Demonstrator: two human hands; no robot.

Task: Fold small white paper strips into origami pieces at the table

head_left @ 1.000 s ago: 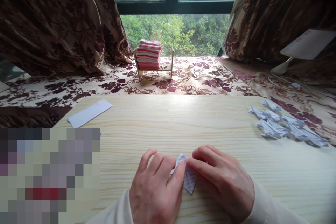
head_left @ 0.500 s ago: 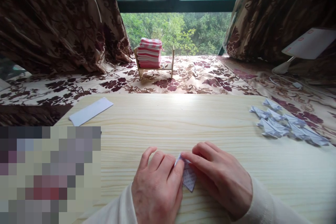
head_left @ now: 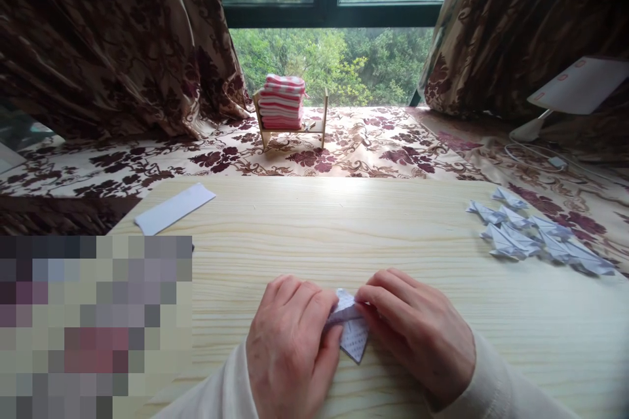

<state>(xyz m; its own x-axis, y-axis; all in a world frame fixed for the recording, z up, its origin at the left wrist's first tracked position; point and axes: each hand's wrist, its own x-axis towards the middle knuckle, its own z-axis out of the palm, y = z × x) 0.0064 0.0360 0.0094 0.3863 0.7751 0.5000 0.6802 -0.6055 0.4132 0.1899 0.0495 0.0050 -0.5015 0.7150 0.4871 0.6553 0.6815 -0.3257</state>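
Observation:
A small folded piece of printed paper (head_left: 352,334) lies on the pale wooden table (head_left: 344,236) near its front edge. My left hand (head_left: 293,347) presses on the paper's left side, fingers curled over it. From the right, my right hand (head_left: 417,334) pinches the paper's upper edge with fingertips together. Most of the paper is hidden under the two hands; only a pointed lower corner and a top flap show.
Several folded paper pieces (head_left: 535,239) lie in a pile at the table's right edge. A white paper strip (head_left: 174,208) lies at the far left. A blurred patch covers the near left corner. Beyond the table stand a small wooden rack with striped cloths (head_left: 285,105), curtains and a window.
My left fingers have curled in tighter over the paper, and a top flap has been folded down across it. Both hands stay in the same spot.

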